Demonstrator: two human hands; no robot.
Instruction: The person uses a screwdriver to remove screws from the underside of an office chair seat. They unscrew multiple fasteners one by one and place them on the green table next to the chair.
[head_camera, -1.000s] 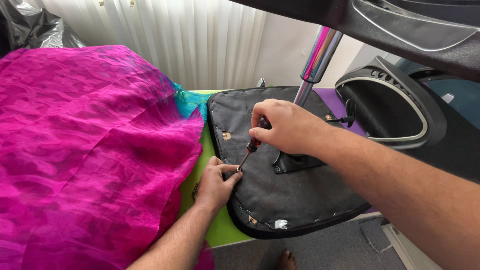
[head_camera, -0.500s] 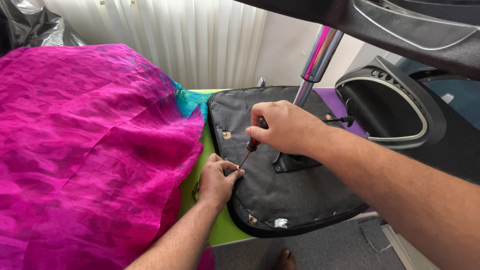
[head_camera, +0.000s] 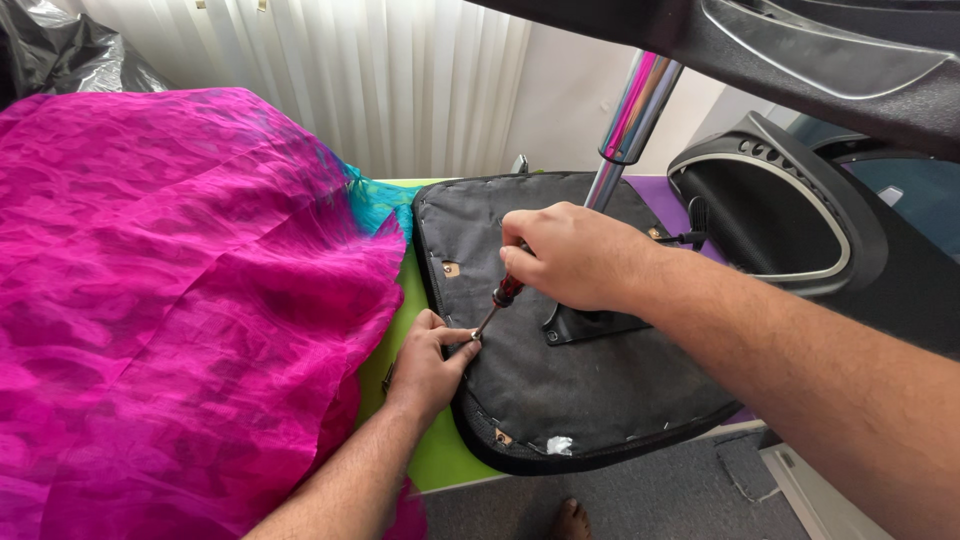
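Screwdriver set on the underside of an upturned chair seat

A pink cloth (head_camera: 180, 300) covers the left. Beside it, the left hand (head_camera: 428, 362) pinches a small metal fastener at the edge of the black seat base (head_camera: 570, 380), lying on the green table (head_camera: 425, 460). The right hand (head_camera: 575, 255) grips a red-handled screwdriver (head_camera: 497, 300), tip on that fastener. Other mounting holes look empty; the chrome column (head_camera: 632, 120) is still attached.

Right hand (head_camera: 575, 255) fisted, knuckles up, thumb and forefinger pinched together at the lower left edge, forearm running in from the lower right. Left hand (head_camera: 428, 362) lower, palm down, thumb and forefinger tips pressed together, forearm rising from the bottom edge.
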